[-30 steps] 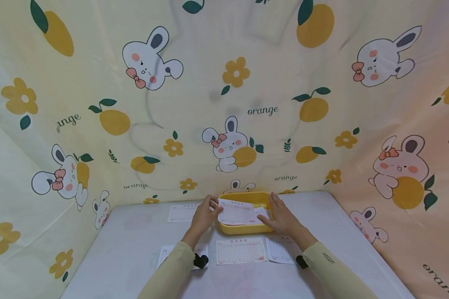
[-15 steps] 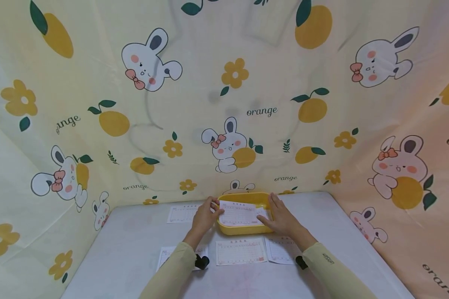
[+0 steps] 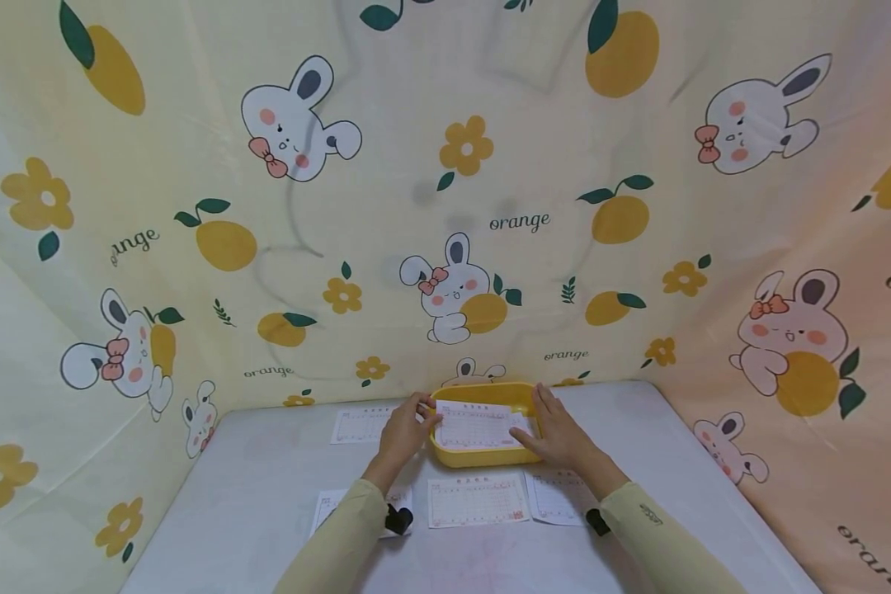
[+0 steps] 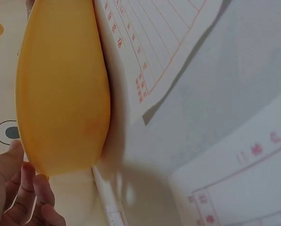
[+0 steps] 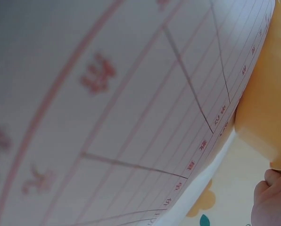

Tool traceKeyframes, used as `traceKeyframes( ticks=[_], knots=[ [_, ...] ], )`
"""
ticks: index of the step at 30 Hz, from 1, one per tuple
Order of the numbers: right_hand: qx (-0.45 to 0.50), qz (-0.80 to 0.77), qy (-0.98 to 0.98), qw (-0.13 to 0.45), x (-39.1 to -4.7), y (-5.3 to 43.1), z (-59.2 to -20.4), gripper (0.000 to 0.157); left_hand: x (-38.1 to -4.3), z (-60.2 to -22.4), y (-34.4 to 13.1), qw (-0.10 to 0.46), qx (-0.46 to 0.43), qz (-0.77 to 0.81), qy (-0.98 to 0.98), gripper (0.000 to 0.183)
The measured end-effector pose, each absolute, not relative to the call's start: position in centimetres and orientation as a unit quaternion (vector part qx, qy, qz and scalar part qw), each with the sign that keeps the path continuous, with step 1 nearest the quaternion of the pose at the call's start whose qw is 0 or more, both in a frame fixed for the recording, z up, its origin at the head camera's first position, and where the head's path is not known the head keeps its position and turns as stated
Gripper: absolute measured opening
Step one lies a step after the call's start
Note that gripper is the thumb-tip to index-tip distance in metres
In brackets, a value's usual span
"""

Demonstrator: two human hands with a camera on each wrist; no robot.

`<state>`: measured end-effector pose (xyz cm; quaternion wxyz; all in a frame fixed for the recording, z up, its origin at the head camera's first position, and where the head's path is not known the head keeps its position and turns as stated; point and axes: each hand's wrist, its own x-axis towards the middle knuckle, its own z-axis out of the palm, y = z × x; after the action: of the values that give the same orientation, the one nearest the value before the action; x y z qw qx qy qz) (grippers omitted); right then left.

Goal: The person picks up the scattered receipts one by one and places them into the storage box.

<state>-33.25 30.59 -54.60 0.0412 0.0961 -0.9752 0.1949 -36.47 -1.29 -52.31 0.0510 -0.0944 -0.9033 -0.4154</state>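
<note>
A yellow plastic bin (image 3: pixel 483 459) stands at the back of the table in the head view. Inside it lies a white printed form (image 3: pixel 475 425), with more paper partly covered behind it. My left hand (image 3: pixel 407 433) grips the bin's left end, thumb at the rim beside the form's left edge. In the left wrist view, the fingers (image 4: pixel 44 188) curl at the bin's end. On the other side, my right hand (image 3: pixel 568 433) holds the right end, its thumb reaching over the rim. The right wrist view catches a bit of that hand (image 5: pixel 275 200) against the bin (image 5: pixel 265 94).
Before the bin lies a form with red print (image 3: pixel 478 501). Another form (image 3: pixel 559 495) is partly under the right forearm, and one (image 3: pixel 328 505) under the left. A further form (image 3: pixel 360 426) lies at the back left. A patterned cloth (image 3: pixel 520 280) hangs behind the table.
The form in the bin has shifted slightly right and down, so its left edge sits inside the rim. Both hands stay almost where they were.
</note>
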Motion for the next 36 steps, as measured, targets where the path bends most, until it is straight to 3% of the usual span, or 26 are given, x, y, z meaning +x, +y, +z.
traceKeyframes(
  ticks=[15, 23, 36],
  knots=[
    [0.097, 0.183, -0.977, 0.047, -33.4, 30.6, -54.9, 0.111, -36.6, -53.7, -5.2, 0.098, -0.097, -0.402, -0.905, 0.013],
    [0.090, 0.184, -0.978, 0.045, -33.6, 30.6, -55.0, 0.110, -36.9, -54.1, -8.5, 0.111, -0.055, -0.392, -0.911, 0.022],
    [0.088, 0.193, -0.976, 0.048, -33.5, 30.7, -55.1, 0.112, -37.7, -54.9, -12.5, 0.074, 0.024, -0.373, -0.925, 0.037]
  ],
)
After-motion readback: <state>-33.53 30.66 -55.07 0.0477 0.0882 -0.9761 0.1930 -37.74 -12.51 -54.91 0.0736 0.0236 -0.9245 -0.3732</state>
